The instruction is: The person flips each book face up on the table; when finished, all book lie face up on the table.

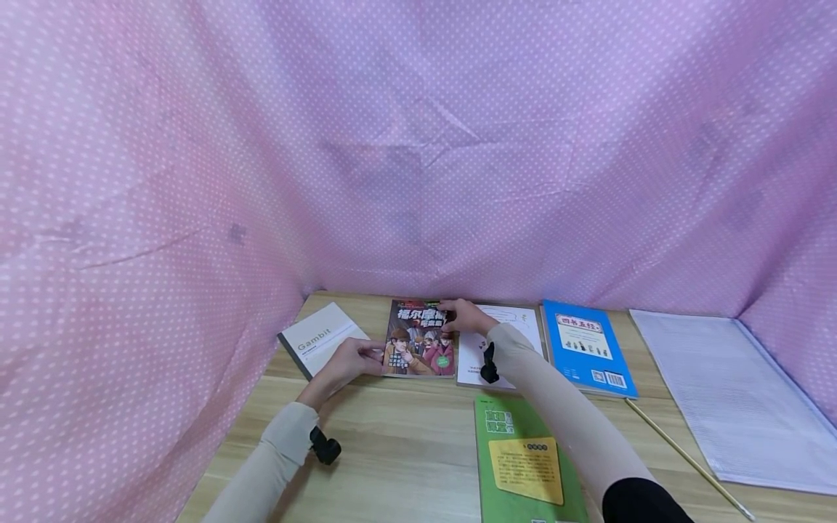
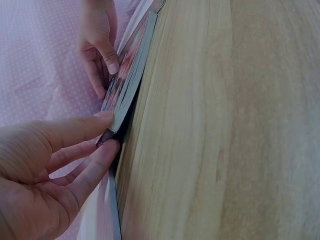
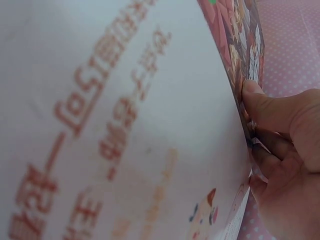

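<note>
A dark book (image 1: 418, 349) with cartoon figures on its cover lies near the back of the table, between both hands. My left hand (image 1: 356, 361) pinches its lower left corner; in the left wrist view the thumb lies on the cover and a finger is under the edge, with a dark gap below the book (image 2: 131, 80). At the upper right edge my right hand (image 1: 466, 317) grips the same book, thumb (image 3: 254, 89) on the cover, other fingers partly hidden. A white book (image 1: 503, 349) lies just right, partly under the right forearm. The white Gambit notebook (image 1: 327, 338) lies left, behind the left hand.
A blue book (image 1: 585, 349) lies farther right, then a white translucent sheet or folder (image 1: 732, 399). A thin golden stick (image 1: 686, 457) rests between them. Nearer me is a green book (image 1: 523, 465), partly covered by the right sleeve. Pink dotted cloth (image 1: 418, 181) hangs behind the table.
</note>
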`<action>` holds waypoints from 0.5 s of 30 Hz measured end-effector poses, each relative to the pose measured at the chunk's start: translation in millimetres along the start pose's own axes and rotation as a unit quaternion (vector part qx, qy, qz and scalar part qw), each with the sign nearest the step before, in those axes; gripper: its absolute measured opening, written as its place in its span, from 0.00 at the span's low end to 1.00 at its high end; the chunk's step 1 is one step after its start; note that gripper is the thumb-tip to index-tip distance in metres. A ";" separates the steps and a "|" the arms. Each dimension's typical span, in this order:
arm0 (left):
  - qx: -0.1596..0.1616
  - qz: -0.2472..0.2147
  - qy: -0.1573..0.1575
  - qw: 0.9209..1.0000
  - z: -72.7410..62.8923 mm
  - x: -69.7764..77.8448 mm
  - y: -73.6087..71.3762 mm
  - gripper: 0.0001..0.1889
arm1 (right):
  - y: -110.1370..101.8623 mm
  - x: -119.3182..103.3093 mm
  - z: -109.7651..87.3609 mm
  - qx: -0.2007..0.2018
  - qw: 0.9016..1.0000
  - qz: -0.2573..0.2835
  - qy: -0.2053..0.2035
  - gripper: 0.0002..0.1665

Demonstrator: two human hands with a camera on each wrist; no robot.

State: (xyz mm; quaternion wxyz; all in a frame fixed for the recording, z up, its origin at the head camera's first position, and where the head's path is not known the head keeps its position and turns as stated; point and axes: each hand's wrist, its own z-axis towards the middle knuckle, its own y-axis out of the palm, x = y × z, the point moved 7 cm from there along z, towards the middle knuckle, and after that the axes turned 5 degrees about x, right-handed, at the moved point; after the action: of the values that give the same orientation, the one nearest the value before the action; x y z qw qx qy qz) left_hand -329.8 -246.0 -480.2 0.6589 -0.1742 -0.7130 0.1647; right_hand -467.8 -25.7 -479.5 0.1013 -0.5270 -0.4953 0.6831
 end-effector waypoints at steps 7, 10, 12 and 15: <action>-0.005 0.001 -0.003 1.000 -2.4 0.8 0.1 0.29 | -0.1 -0.3 -1.7 0.005 1.000 0.001 0.000 0.33; -0.007 -0.006 -0.009 1.000 -3.1 0.7 0.2 0.29 | -0.1 -0.5 -1.4 0.010 1.000 0.004 0.002 0.33; -0.006 -0.013 -0.016 1.000 -3.5 0.6 0.0 0.29 | -0.2 -1.0 -1.4 0.013 1.000 0.006 0.004 0.32; -0.009 -0.018 -0.018 1.000 -3.7 0.7 -0.4 0.29 | -0.5 -1.8 -1.5 0.018 1.000 0.006 0.006 0.32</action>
State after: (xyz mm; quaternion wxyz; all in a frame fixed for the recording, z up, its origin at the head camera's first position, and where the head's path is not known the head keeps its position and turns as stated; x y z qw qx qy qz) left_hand -326.1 -246.0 -479.1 0.6470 -0.1639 -0.7294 0.1499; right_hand -466.0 -25.7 -477.9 0.1102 -0.5321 -0.4791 0.6893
